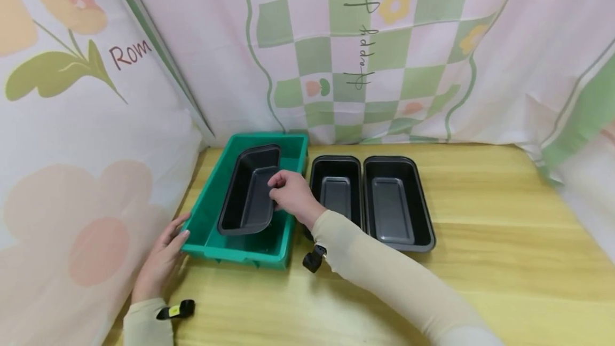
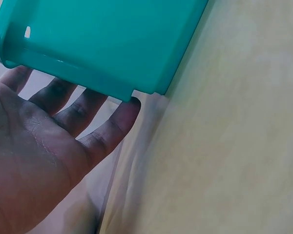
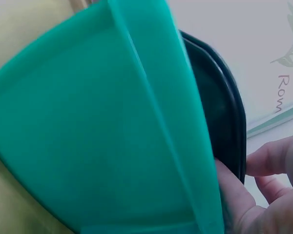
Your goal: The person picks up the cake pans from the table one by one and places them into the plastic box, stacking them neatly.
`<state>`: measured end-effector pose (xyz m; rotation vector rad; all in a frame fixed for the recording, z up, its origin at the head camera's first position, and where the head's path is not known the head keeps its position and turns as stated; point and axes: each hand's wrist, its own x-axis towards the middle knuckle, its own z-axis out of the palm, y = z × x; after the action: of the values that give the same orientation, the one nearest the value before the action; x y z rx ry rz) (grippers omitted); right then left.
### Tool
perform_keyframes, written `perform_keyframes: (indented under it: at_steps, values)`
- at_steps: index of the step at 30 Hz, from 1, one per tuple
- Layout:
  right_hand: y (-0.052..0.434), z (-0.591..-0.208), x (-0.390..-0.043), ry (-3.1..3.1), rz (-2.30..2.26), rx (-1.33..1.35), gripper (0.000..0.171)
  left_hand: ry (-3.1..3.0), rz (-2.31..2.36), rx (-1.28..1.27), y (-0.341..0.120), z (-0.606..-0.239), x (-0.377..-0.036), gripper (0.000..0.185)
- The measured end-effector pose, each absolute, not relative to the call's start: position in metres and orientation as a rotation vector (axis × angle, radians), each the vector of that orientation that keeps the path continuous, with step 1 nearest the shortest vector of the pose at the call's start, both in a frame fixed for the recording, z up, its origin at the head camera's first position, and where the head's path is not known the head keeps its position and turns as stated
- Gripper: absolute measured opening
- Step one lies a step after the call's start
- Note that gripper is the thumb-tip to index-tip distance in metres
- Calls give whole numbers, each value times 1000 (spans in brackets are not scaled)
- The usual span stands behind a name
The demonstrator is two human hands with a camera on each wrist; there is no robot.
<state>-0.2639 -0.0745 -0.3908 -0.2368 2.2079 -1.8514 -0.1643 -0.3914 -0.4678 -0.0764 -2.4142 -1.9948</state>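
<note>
black loaf pan sits tilted inside a green plastic bin at centre left of the head view, its right rim pinched by the right hand, fingers curled over the edge. the left hand lies with straight fingers against the bin's near left corner, low in the frame; the left wrist view shows those fingers spread under the teal wall. two more black loaf pans stand side by side, touching, just right of the bin on the yellow wooden table. floral cloth hangs behind.
</note>
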Motion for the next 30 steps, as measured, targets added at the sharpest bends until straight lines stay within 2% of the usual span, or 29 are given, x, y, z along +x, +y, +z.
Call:
perform_keyframes:
  at_steps: [8,21,30]
  values:
    - [-86,-389,-275,2299,-1747,-232,13,-2482,-1928,-73,-392,-468,-165,48]
    - [-97,-389,-278,2250,-1660,-201,25,-2538,-1878,-14,-393,-465,-163,49]
    - [-103,-389,-277,2339,-1509,-239,21,-2529,-1888,-24,-394,-465,-163,49]
